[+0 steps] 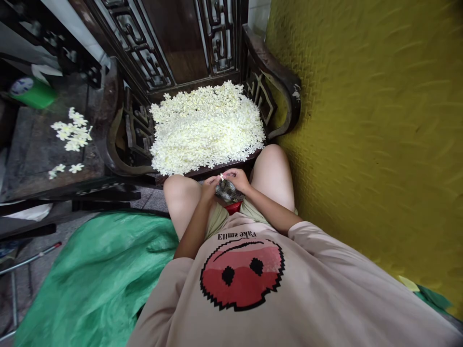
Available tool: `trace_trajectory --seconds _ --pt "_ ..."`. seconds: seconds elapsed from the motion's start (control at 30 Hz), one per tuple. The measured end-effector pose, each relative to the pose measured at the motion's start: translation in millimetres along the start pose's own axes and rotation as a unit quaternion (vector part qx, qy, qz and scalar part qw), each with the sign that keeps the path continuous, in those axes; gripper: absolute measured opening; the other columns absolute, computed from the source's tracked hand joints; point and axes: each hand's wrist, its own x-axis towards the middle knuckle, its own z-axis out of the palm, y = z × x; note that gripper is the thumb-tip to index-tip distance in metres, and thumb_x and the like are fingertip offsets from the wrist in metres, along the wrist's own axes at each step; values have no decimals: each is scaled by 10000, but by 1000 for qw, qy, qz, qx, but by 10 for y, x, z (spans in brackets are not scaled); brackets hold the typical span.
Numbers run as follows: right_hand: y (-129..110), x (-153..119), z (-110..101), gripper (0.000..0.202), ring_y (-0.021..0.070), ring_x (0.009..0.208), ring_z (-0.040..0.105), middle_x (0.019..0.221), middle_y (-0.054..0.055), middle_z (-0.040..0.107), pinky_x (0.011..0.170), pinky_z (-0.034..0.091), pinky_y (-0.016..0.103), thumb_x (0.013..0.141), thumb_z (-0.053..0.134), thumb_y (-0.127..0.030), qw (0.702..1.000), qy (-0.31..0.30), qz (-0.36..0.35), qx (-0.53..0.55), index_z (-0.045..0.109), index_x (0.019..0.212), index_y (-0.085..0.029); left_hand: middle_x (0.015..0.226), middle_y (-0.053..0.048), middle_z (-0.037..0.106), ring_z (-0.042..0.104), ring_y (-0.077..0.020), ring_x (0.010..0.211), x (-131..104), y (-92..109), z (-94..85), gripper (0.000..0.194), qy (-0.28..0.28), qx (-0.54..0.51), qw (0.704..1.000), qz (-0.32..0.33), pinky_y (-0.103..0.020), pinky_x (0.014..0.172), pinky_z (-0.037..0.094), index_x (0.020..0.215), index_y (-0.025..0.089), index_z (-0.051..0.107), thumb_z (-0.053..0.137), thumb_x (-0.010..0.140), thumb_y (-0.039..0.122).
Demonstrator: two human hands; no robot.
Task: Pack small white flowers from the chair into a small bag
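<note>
Over my lap, my left hand (211,186) and my right hand (237,180) meet with fingertips pinched together. Between them is a small white flower (222,177), and both hands seem to grip it. Any thread or needle is too small to make out. Just beyond my knees, a thick layer of loose white flowers (208,130) covers the seat of a dark carved wooden chair (181,43). Below my hands, between my thighs, shows a greyish patterned thing (228,191) whose kind I cannot tell.
At the left, a dark wooden table (29,144) bears a small cluster of white flowers (74,130) and a green roll (34,91). A green sheet (104,270) lies low at my left. A yellow textured surface (379,144) rises close on my right.
</note>
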Motion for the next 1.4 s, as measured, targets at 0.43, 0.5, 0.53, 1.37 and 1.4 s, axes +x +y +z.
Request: trace_trajectory --seconds 0.43,0.5,0.53,1.37,1.4 --pt "97 17 66 238 120 612 503 678 25 647 625 391 255 592 706 -384 999 -4 29 12 672 678 -165 649 14 470 412 -124 643 -57 25 54 164 46 115 985 120 -236 651 324 591 178 537 548 746 126" --pt "120 30 74 238 129 637 536 680 27 651 641 407 259 558 725 -365 997 -19 53 61 664 671 -164 614 20 456 395 -116 612 -38 19 39 165 36 91 991 94 -232 625 313 586 176 529 557 746 144" --pt "124 31 76 242 131 646 547 683 28 653 647 412 261 544 733 -356 994 -25 62 82 662 671 -163 592 24 447 386 -112 595 -29 14 30 173 27 74 994 80 -230 611 307 581 175 520 567 747 164" --pt "2 -2 -13 319 92 610 519 672 4 655 594 370 220 522 803 -377 967 -91 134 197 700 732 -160 590 20 479 454 -80 564 -43 85 -18 333 -119 -161 975 -93 -229 586 386 620 167 488 737 661 384" --pt "0 -1 -13 320 91 610 518 668 2 652 592 367 218 526 801 -379 966 -93 136 200 701 737 -161 591 21 482 455 -79 562 -41 83 -17 327 -119 -163 975 -94 -227 586 388 627 166 496 737 663 384"
